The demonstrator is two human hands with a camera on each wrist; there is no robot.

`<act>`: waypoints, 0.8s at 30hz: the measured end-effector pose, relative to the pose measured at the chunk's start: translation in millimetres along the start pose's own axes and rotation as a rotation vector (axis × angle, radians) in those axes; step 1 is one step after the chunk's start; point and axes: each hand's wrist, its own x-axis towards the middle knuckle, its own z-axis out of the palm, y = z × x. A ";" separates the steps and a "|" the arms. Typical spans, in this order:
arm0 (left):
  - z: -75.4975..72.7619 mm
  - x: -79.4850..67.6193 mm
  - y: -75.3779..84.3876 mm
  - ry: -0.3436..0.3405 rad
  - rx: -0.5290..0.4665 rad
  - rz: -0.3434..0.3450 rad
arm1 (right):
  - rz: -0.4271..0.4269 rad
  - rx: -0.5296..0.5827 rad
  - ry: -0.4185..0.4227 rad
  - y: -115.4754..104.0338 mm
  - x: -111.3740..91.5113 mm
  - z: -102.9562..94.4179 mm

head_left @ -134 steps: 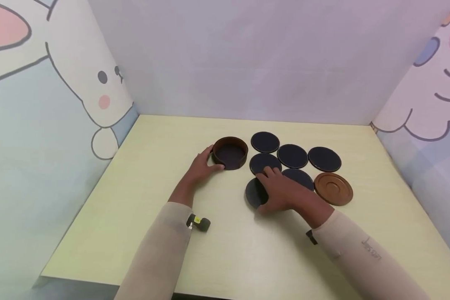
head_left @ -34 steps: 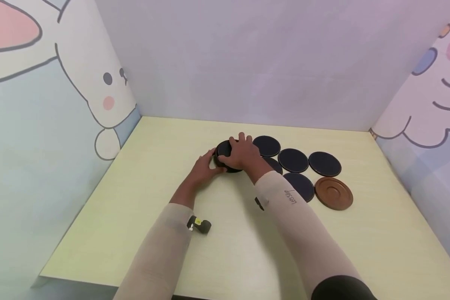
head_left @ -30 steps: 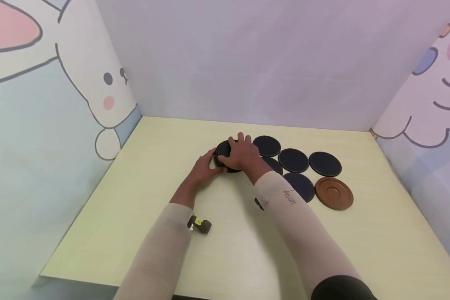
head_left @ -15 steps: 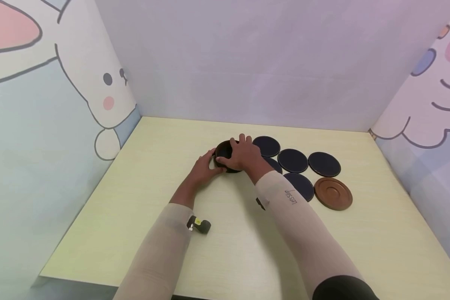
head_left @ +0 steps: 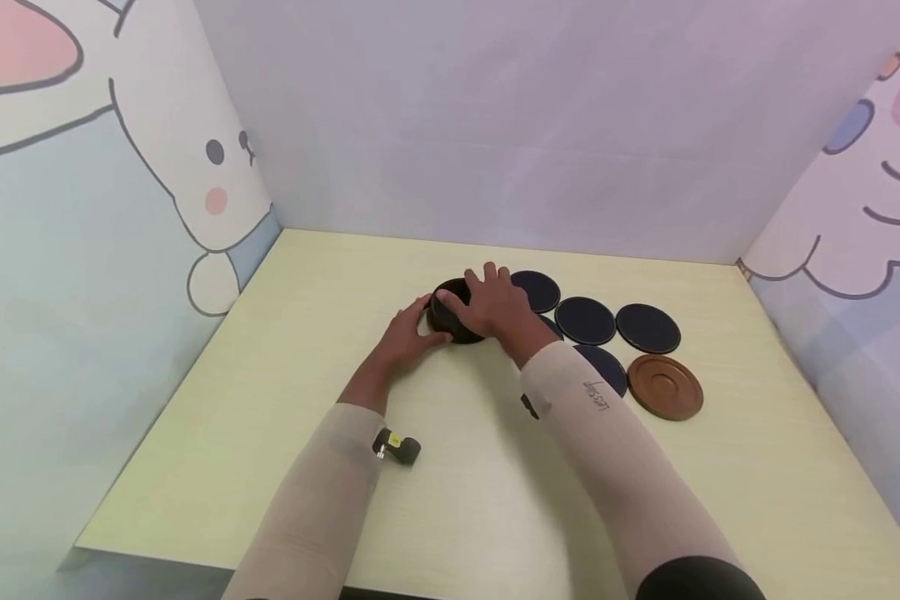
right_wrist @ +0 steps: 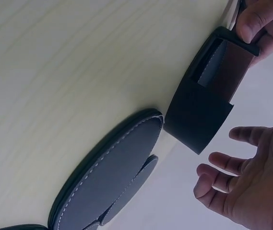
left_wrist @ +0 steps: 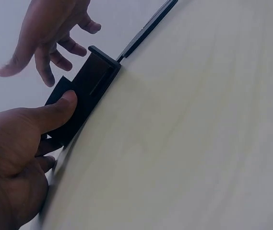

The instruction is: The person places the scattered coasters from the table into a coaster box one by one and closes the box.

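Observation:
A round dark coaster holder (head_left: pixel 457 332) with a cut-out in its wall stands on the table. My left hand (head_left: pixel 401 342) grips its left side, the thumb (left_wrist: pixel 69 103) against the outer wall in the left wrist view. Over the holder hovers my right hand (head_left: pixel 495 304), fingers spread and holding nothing. Through the cut-out the right wrist view shows a dark stitched coaster (right_wrist: pixel 212 67) lying inside on the bottom, below a brown inner wall (right_wrist: pixel 232 72). Part of the holder's opening is hidden by my right hand in the head view.
Several dark round coasters lie flat to the right: one behind my right hand (head_left: pixel 537 292), one farther right (head_left: pixel 585 321), another at the far right (head_left: pixel 648 328). A brown ringed disc (head_left: pixel 666 387) lies nearer. Walls enclose the table's (head_left: pixel 450 500) back and sides.
The near-left coaster under my right hand 4.5 seconds ago has left the table. A second ago a coaster showed at the holder's top; it has dropped inside, and my right hand has eased off rightward.

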 end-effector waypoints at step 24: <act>1.1 1.2 3.0 0.024 -0.002 0.008 | 0.009 0.125 -0.132 53.2 -22.8 -10.4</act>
